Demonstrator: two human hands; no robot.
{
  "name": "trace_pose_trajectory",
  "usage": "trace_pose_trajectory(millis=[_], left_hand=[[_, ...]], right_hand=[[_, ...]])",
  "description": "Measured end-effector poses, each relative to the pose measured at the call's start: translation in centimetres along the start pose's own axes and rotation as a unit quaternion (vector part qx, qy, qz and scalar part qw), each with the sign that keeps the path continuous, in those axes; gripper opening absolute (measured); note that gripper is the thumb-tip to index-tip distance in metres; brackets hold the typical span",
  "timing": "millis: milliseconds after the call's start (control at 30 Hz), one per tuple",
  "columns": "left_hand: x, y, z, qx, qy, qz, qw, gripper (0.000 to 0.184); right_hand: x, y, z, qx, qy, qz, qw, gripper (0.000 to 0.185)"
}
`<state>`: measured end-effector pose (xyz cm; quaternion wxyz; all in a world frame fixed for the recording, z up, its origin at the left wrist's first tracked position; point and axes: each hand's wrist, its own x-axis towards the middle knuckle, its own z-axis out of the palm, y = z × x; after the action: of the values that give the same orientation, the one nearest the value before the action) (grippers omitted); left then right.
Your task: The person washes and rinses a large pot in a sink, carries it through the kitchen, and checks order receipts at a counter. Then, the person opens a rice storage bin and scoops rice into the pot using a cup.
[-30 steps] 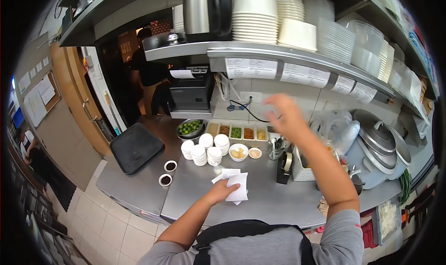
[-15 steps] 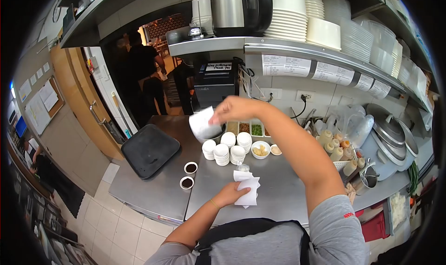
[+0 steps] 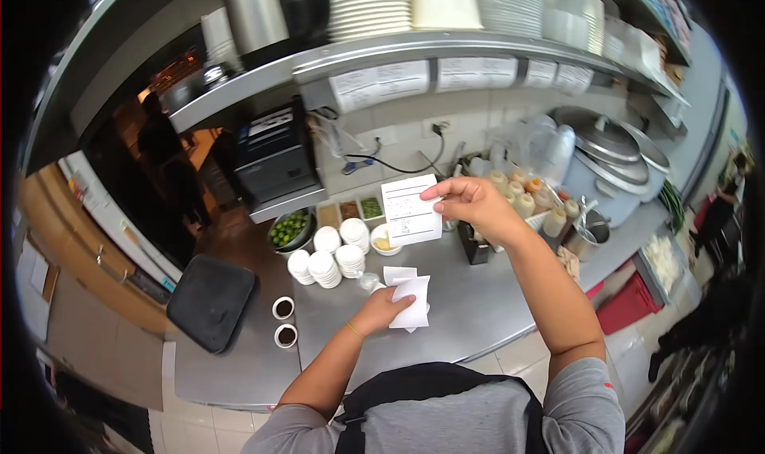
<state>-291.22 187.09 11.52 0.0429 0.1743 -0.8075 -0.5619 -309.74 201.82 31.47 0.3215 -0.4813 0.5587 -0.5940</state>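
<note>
Slip point(image 3: 410, 219) in the right hand point(image 3: 470, 205): one
Slips point(image 3: 409, 307) in the left hand point(image 3: 381, 311): several, overlapping
White cup stacks point(image 3: 324, 269) beyond the left hand: five
Dark sauce cups point(image 3: 285, 336) left of it: two
Black tray point(image 3: 211, 303) farther left: one
Printed sheets point(image 3: 476, 73) beyond both hands: four

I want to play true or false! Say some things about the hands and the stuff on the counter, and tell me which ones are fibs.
1. The right hand holds a printed slip. True.
2. The left hand is empty. False: it holds white papers.
3. The limes are in a bowl. True.
4. The black printer is on the floor. False: it sits on a shelf.
5. The black tray lies left of two cups of dark liquid. True.
</note>
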Motion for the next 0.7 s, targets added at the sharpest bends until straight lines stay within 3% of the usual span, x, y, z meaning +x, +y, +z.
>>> trace_pose_trajectory(millis=[200,333,400,533,633,700], left_hand=[[3.0,3.2,3.7,0.016,-0.066,-0.021,0.997,0.038],[5.9,3.1,6.5,0.001,-0.089,0.002,0.996,0.037],[6.5,4.7,7.8,-0.002,-0.092,-0.01,0.996,0.037],[8.3,5.4,10.2,0.027,-0.08,0.007,0.996,0.037],[8.5,6.4,11.5,0.032,-0.045,0.011,0.998,0.037],[8.5,6.7,11.9,0.048,-0.017,0.014,0.999,0.037]], right_hand=[[-3.8,-0.2,-5.5,-0.023,0.086,-0.062,0.994,0.023],[-5.1,-1.3,-12.2,-0.193,0.235,-0.101,0.947,0.018],[-4.9,-2.0,-18.0,-0.28,0.288,-0.16,0.902,0.012],[-3.8,-4.9,-29.7,-0.206,0.384,-0.335,0.835,0.011],[-2.6,-5.3,-37.6,-0.124,0.491,-0.321,0.8,0.012],[-1.5,-2.8,-42.2,-0.17,0.467,-0.219,0.84,0.015]])
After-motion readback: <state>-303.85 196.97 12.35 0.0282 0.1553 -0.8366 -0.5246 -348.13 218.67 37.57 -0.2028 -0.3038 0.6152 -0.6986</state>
